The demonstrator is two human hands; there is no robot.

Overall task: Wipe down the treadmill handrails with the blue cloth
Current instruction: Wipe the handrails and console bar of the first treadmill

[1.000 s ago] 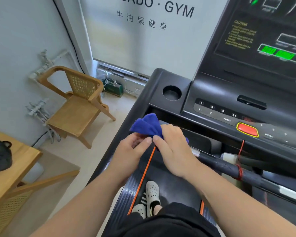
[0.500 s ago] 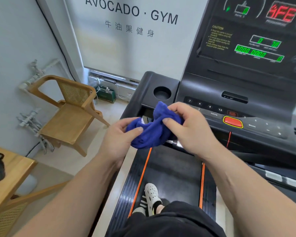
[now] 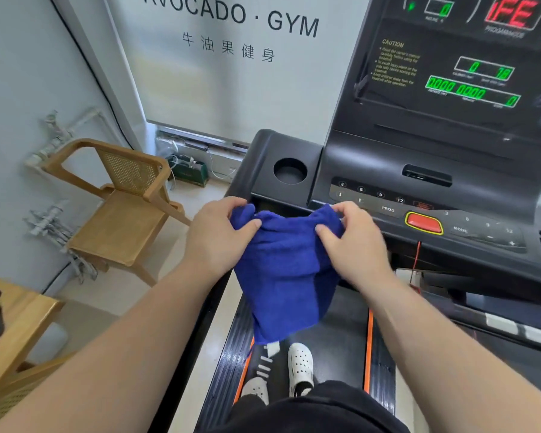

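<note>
The blue cloth (image 3: 286, 273) hangs spread open in front of me, above the treadmill belt. My left hand (image 3: 219, 237) pinches its upper left corner. My right hand (image 3: 353, 242) pinches the upper right corner. Both hands are held just in front of the treadmill console (image 3: 419, 189). A dark handrail bar (image 3: 494, 310) runs off to the lower right, partly hidden behind my right forearm. The cloth touches no rail.
A round cup holder (image 3: 290, 170) sits in the console's left wing, and a red stop button (image 3: 423, 222) with a red cord lies to the right. A wooden chair (image 3: 122, 201) stands on the floor at left; a wooden table (image 3: 10, 332) is at lower left.
The cloth went from a bunched wad to hanging spread open. My hands lifted it and moved apart, each to a top corner. The view tilted up.
</note>
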